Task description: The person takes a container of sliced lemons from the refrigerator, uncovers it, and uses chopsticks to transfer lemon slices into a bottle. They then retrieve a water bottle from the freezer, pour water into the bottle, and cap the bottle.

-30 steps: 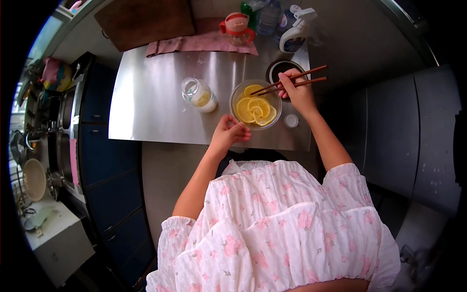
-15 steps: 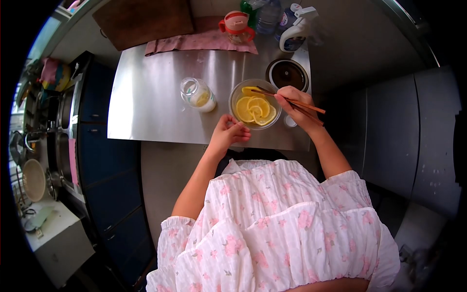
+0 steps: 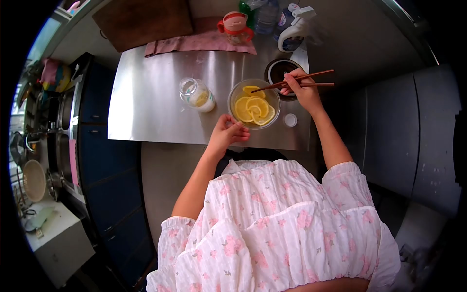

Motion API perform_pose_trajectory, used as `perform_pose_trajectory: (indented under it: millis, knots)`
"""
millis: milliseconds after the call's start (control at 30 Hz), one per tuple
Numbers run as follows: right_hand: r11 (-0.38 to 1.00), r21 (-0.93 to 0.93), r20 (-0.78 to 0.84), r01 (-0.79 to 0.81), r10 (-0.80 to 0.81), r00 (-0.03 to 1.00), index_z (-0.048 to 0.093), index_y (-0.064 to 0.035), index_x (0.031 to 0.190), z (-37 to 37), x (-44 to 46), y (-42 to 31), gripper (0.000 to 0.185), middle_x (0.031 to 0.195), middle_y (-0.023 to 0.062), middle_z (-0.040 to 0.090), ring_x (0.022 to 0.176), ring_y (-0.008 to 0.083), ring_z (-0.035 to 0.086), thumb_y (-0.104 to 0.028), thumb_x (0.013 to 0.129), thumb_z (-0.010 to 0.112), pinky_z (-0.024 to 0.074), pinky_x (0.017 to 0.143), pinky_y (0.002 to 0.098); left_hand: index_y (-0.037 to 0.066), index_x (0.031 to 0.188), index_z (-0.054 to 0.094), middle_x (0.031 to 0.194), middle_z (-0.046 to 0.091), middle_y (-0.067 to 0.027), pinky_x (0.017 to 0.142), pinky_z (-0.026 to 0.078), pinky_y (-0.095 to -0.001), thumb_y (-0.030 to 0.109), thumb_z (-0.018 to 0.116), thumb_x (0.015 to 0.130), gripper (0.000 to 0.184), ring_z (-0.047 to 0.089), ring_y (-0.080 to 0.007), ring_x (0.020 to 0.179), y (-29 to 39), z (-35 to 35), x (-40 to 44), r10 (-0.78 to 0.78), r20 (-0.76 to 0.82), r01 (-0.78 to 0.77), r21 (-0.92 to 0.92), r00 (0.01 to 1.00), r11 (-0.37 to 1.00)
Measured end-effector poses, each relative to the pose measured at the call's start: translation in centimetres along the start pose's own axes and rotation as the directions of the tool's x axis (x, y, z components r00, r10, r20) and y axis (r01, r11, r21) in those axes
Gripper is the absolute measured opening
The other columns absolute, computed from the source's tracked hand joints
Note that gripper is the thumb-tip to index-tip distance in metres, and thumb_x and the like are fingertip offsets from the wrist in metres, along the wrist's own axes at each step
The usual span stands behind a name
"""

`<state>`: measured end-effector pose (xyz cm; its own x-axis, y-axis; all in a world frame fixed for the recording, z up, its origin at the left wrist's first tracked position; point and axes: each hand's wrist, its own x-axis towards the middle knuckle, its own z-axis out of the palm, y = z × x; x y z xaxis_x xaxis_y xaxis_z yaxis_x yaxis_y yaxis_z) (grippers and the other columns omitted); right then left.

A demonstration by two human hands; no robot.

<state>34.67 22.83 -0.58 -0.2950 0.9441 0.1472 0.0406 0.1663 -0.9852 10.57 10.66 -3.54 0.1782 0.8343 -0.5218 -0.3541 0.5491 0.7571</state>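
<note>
A clear bowl [image 3: 233, 113] with several yellow lemon slices [image 3: 259, 108] stands near the front edge of the metal table. My right hand [image 3: 302, 90], to the right of the bowl, is closed on brown chopsticks [image 3: 311, 84]. Their tips touch or nearly touch the upper slice in the bowl. At the bowl's lower left rim rests my left hand [image 3: 228, 134], its fingers curled together against the rim. A glass jar [image 3: 197, 96] with pale contents tilts or appears tilted left of the bowl. Just right of the bowl lies a small white cap [image 3: 290, 120].
Behind my right hand is a dark round lid or dish [image 3: 275, 72]. A red-handled cup [image 3: 236, 27], a spray bottle [image 3: 293, 36], a pink cloth [image 3: 194, 43] and a brown board [image 3: 146, 22] are at the back of the metal table [image 3: 146, 107].
My right hand moved down and right with the chopsticks, then back up and away from the table's front. The chopstick tips stay over the bowl. My left hand has hardly moved.
</note>
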Motion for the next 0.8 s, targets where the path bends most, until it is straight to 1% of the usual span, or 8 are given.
perform_pose_trajectory:
  millis: [67,133,233,300,433,500,700,800]
  knots:
    - [1.000,-0.017,0.002,0.002,-0.002,1.000,0.052,-0.0025,0.086,0.5,0.0,-1.0,0.016,0.071,0.0050,0.059,0.061,0.0095,0.059,-0.018,0.092,0.053,0.0480,0.056,0.0199,0.003,0.095,0.038,0.087,0.061,-0.0180,0.070,0.056,-0.0321,0.010,0.053,0.089,0.017,0.064,-0.0241,0.076,0.0,-0.2,-0.1,0.007,-0.007,-0.007,-0.004,1.000,1.000]
    - [0.993,-0.108,-0.091,0.037,-0.047,0.995,0.052,-0.0031,0.086,0.6,-0.8,-2.9,0.019,0.070,0.0035,0.057,0.059,0.0083,0.056,-0.021,0.092,0.054,0.0452,0.054,0.0190,0.003,0.096,0.038,0.087,0.061,-0.0175,0.070,0.055,-0.0325,0.010,0.053,0.089,0.018,0.064,-0.0241,0.076,-0.1,-0.1,-0.2,0.011,0.002,-0.011,-0.012,1.000,1.000]
    - [0.989,-0.150,-0.111,0.000,-0.017,0.994,0.052,-0.0041,0.086,0.8,-1.5,-4.7,0.021,0.069,0.0022,0.055,0.057,0.0073,0.052,-0.025,0.092,0.053,0.0425,0.052,0.0186,0.003,0.094,0.036,0.085,0.061,-0.0174,0.066,0.056,-0.0324,0.011,0.054,0.089,0.020,0.064,-0.0240,0.073,-0.1,0.1,-0.1,0.013,-0.014,-0.014,-0.029,1.000,0.999]
    - [0.970,-0.238,-0.093,0.057,-0.081,0.992,0.051,-0.0047,0.085,1.1,-1.7,-3.6,0.022,0.068,0.0017,0.054,0.055,0.0067,0.051,-0.026,0.093,0.051,0.0417,0.050,0.0189,0.003,0.094,0.036,0.085,0.061,-0.0174,0.066,0.056,-0.0325,0.011,0.054,0.089,0.020,0.064,-0.0239,0.073,-0.1,0.1,0.0,0.015,-0.011,-0.016,-0.022,1.000,1.000]
    - [0.993,-0.090,-0.180,-0.081,0.063,0.982,0.048,-0.0058,0.081,1.2,-1.4,-0.5,0.029,0.063,0.0015,0.054,0.048,0.0069,0.050,-0.031,0.093,0.051,0.0401,0.045,0.0194,0.003,0.094,0.036,0.085,0.061,-0.0176,0.066,0.056,-0.0323,0.011,0.053,0.089,0.020,0.064,-0.0238,0.073,-0.1,0.0,-0.1,0.026,-0.007,-0.026,-0.011,1.000,1.000]
    - [0.986,0.110,-0.250,-0.125,0.149,0.957,0.047,-0.0057,0.080,0.9,-1.3,0.8,0.029,0.063,0.0035,0.055,0.046,0.0088,0.053,-0.031,0.094,0.049,0.0409,0.042,0.0198,0.004,0.094,0.036,0.085,0.061,-0.0176,0.066,0.055,-0.0323,0.011,0.053,0.089,0.020,0.064,-0.0238,0.073,-0.1,0.0,0.0,0.023,-0.006,-0.023,-0.011,1.000,1.000]
    - [0.907,0.387,-0.314,-0.165,0.297,0.902,0.048,-0.0057,0.082,0.6,-1.5,3.6,0.028,0.064,0.0063,0.056,0.046,0.0131,0.055,-0.031,0.094,0.048,0.0419,0.041,0.0205,0.003,0.096,0.036,0.086,0.061,-0.0176,0.069,0.056,-0.0328,0.010,0.053,0.089,0.019,0.064,-0.0239,0.075,0.1,0.0,-0.1,0.017,-0.004,-0.017,0.005,1.000,1.000]
    - [0.910,0.398,-0.319,-0.118,0.258,0.912,0.049,-0.0051,0.084,0.8,-2.3,3.6,0.028,0.066,0.0070,0.057,0.048,0.0142,0.056,-0.031,0.094,0.048,0.0431,0.044,0.0214,0.003,0.097,0.037,0.087,0.061,-0.0179,0.071,0.056,-0.0332,0.010,0.053,0.090,0.019,0.064,-0.0240,0.077,0.2,0.1,-0.1,0.007,-0.002,-0.007,0.014,1.000,1.000]
